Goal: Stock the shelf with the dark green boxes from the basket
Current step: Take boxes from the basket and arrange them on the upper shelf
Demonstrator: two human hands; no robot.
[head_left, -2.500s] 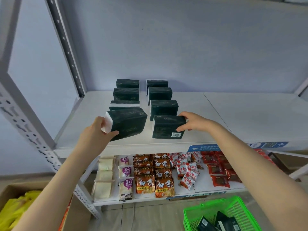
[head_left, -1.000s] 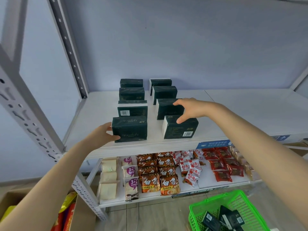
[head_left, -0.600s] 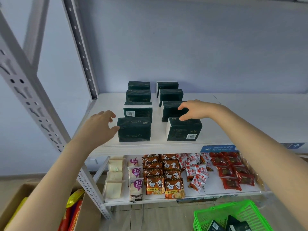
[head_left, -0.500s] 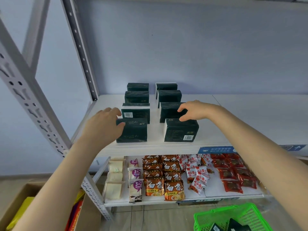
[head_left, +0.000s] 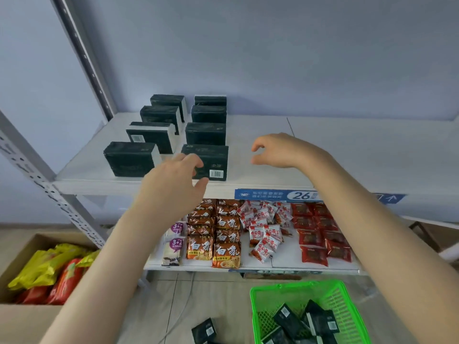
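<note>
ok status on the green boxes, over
Left hand, right hand both open, empty. Eight dark green boxes on shelf, two rows; more in basket, stray box on floor. Nothing in the way.

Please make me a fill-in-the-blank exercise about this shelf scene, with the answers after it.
The dark green boxes stand on the shelf in ____ columns. The basket is ____ in colour. The left hand and the right hand hold ____.
Answers: two; green; nothing.
</note>
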